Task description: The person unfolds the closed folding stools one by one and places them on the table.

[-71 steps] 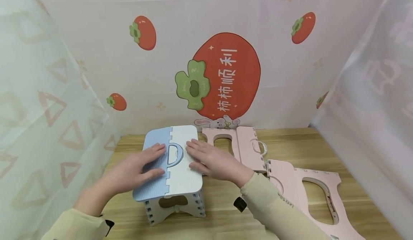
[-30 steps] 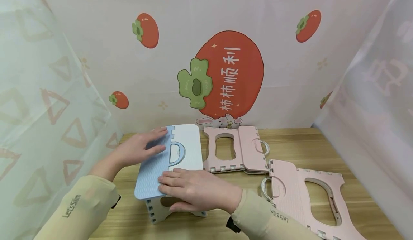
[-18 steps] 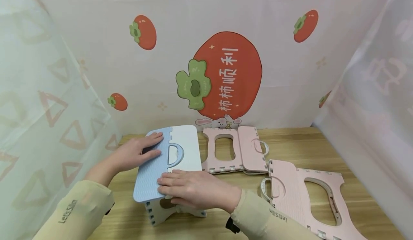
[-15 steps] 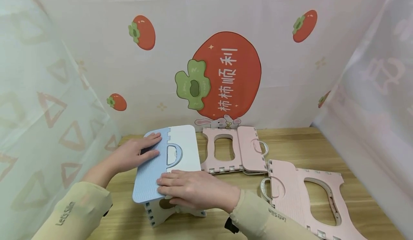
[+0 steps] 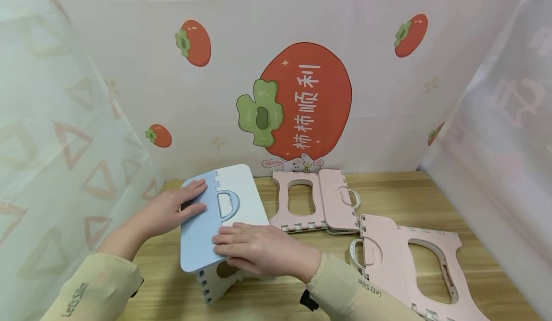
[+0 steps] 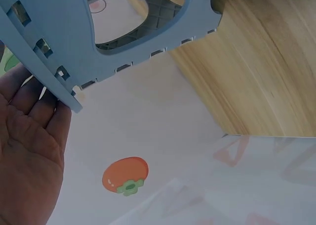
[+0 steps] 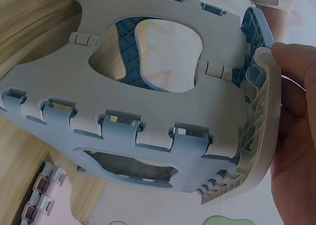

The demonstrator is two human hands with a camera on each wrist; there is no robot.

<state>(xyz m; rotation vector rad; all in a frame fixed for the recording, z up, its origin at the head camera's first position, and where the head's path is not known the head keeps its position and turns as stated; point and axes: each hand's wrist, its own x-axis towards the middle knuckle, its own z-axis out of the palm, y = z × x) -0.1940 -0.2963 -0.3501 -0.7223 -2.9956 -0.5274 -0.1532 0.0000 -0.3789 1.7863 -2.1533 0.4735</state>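
Two hands are resting on top of a blue-and-white folding stool.
The stool (image 5: 207, 230) is standing unfolded on the wooden table (image 5: 401, 191), its seat lying right under the fingers of both hands. The left hand (image 5: 168, 211) is touching the blue half near its outer edge, fingers stretching straight, thumb spreading away from them. The right hand (image 5: 265, 249) is lying across the near part of the seat, fingers straight and close together, tips reaching past the seam onto the blue. Two pink stools (image 5: 339, 201) are lying to the right.
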